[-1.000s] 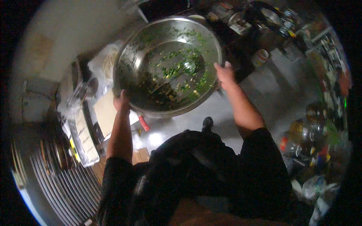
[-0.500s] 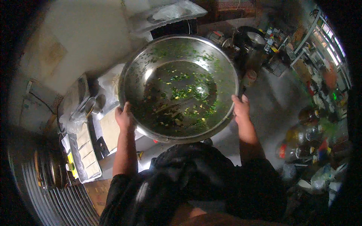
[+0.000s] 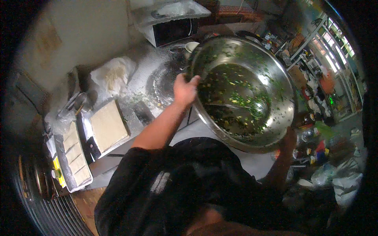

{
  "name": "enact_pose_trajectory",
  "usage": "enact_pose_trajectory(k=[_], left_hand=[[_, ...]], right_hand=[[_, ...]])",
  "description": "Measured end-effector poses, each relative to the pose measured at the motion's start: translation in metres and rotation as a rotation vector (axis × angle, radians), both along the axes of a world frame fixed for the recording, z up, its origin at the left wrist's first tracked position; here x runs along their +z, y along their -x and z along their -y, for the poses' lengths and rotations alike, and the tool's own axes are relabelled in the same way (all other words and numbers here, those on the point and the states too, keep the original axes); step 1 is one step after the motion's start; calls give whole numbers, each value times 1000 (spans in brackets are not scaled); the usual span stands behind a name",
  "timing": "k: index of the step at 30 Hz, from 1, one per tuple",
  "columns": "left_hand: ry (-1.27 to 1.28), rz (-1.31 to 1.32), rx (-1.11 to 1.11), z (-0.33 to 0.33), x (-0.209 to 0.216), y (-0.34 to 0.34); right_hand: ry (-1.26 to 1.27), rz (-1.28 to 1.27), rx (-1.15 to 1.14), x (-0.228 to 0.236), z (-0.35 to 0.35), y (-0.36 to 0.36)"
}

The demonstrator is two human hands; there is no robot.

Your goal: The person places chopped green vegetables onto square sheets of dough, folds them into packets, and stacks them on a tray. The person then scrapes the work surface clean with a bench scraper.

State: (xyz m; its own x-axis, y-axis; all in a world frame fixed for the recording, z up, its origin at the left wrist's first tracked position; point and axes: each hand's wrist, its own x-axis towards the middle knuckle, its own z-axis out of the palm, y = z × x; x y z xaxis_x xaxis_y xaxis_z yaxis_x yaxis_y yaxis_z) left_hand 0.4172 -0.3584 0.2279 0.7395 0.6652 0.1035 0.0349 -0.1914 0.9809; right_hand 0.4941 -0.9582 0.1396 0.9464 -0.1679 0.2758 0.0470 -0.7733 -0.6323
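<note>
Steel, big and round: the wide metal mixing bowl [image 3: 246,92] w/ chopped green herb bits stuck inside was up in the air, tilted, over the flour-dusted tabletop [image 3: 138,84]. Your left hand [image 3: 185,89] was clamped on its near rim, thumb inside. Your right hand [image 3: 290,138] was under the far edge, grip mostly hidden, can't tell how closed. Looked like mid-carry. Next move prob. needs a level bowl & both hands steady before it goes down.

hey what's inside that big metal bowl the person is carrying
The metal bowl holds scattered chopped green herb bits with a few yellowish pieces, clinging to its wet bottom and walls. The left hand grips its rim and covers a small patch there. What lies under the bowl is hidden.
</note>
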Motion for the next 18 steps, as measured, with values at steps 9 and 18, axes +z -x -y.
enact_pose_trajectory(k=[9, 18], left_hand=[[-72, -133, -274, 146, -13, -91], [-14, -211, -310, 260, -55, -183]], right_hand=[[-243, -84, -312, 47, 123, 43], [-739, -172, -339, 62, 159, -46]])
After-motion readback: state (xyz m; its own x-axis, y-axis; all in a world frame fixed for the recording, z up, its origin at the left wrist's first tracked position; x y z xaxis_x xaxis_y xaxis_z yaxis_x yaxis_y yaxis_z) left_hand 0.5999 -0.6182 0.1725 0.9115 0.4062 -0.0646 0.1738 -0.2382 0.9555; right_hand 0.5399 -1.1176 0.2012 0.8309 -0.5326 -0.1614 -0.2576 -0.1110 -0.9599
